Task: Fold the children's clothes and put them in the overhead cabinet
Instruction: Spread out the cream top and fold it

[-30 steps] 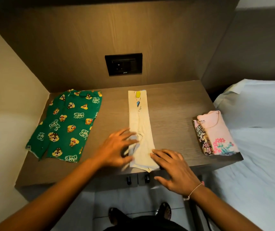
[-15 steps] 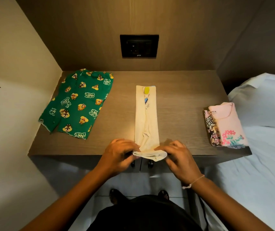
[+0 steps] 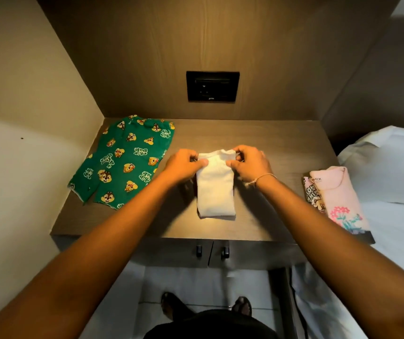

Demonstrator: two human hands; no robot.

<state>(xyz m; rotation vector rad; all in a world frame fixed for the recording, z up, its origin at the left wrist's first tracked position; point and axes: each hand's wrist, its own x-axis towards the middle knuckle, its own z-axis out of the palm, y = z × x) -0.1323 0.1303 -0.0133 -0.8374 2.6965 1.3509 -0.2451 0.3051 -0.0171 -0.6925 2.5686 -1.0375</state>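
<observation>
A cream garment [image 3: 215, 189] lies folded in half lengthwise on the middle of the wooden desk top [image 3: 264, 143]. My left hand [image 3: 183, 165] pinches its far left corner and my right hand [image 3: 251, 163] pinches its far right corner, both at the garment's far edge. Green cartoon-print shorts [image 3: 125, 162] lie spread flat on the desk's left side. A folded pink top [image 3: 338, 196] with a flower print rests on another folded printed garment [image 3: 312, 194] at the desk's right edge. The overhead cabinet is out of view.
A black wall socket [image 3: 212, 86] sits in the back panel above the desk. A wall closes the left side. A bed with white sheets [image 3: 391, 182] lies to the right. Two cabinet doors with small handles [image 3: 212, 252] sit under the desk. My feet show on the tiled floor.
Both hands took the cream garment's near end and carried it away from me onto the far end, folding the long strip in half. The view also tilted down and closer.
</observation>
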